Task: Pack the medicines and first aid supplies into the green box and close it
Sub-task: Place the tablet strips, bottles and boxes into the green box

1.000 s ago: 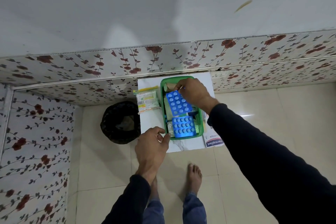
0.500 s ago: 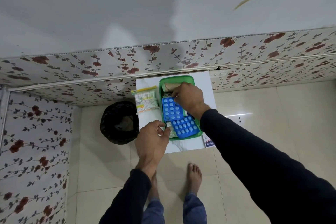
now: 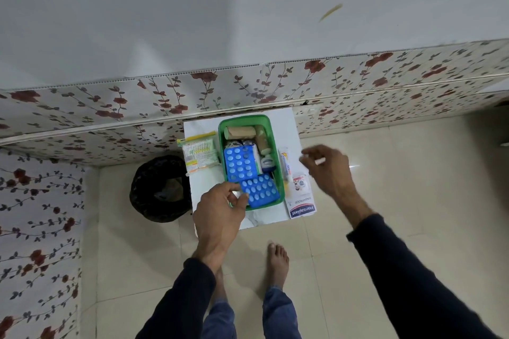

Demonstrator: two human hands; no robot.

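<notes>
The green box (image 3: 277,146) stands open on a small white table (image 3: 271,219). Inside lie two blue blister packs (image 3: 239,164) (image 3: 260,192), tan bandage rolls (image 3: 239,132) and a small jar (image 3: 267,164). My left hand (image 3: 220,215) pinches the box's near-left corner. Blurred by motion, my right hand (image 3: 326,170) hovers to the right of the box with fingers apart and nothing in it. A cotton swab pack (image 3: 199,155) lies left of the box. A tube (image 3: 285,165), a small sachet (image 3: 298,183) and a Hansaplast carton (image 3: 301,208) lie to its right.
A black bin (image 3: 161,188) stands on the floor against the table's left side. The floral wall panel (image 3: 137,107) runs right behind the table. My bare feet (image 3: 276,261) are on the tiled floor just before it.
My right hand laid the second blue blister pack flat in the box, let go and pulled away to the right. My left hand stayed at the box's corner.
</notes>
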